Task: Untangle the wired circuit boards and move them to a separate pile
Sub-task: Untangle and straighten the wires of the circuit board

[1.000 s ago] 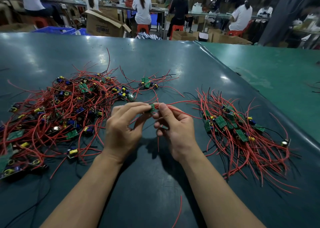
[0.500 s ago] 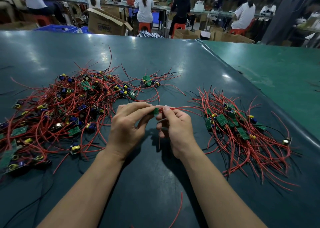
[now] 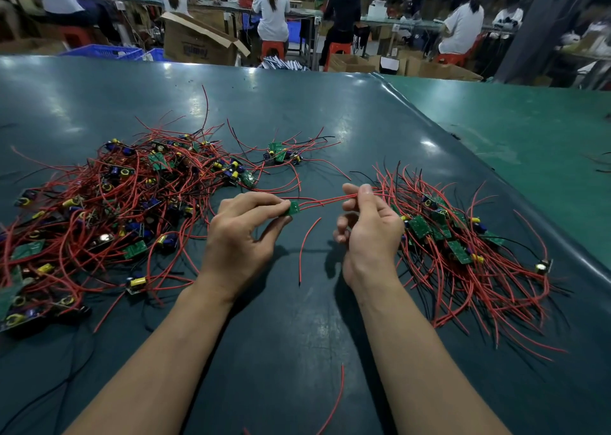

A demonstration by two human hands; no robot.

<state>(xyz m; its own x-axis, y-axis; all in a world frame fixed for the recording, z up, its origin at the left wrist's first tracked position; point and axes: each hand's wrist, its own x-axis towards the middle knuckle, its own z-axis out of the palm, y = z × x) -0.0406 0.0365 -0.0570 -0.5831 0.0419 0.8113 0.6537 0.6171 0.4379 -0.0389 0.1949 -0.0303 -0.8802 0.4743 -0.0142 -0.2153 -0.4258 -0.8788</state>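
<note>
A small green circuit board point(image 3: 292, 208) is pinched between the thumb and fingers of my left hand point(image 3: 243, 236), just above the table. Its red wires point(image 3: 325, 200) stretch rightward to my right hand point(image 3: 367, 229), whose thumb and forefinger pinch them. One more red wire hangs down from the board. A large tangled pile of boards and red wires point(image 3: 109, 209) lies to the left. A smaller, sorted pile point(image 3: 463, 246) lies to the right, close beside my right hand.
The dark green table mat point(image 3: 297, 319) meets a lighter green surface point(image 3: 529, 137) at the right. One or two boards point(image 3: 279, 153) lie apart behind the hands. A loose red wire point(image 3: 334, 401) lies near the front. Seated people, cardboard boxes and blue crates are beyond the far edge.
My hands have drawn apart: the right one slid rightward along the red wires, stretching them out from the board in my left hand. A wire now dangles free below.
</note>
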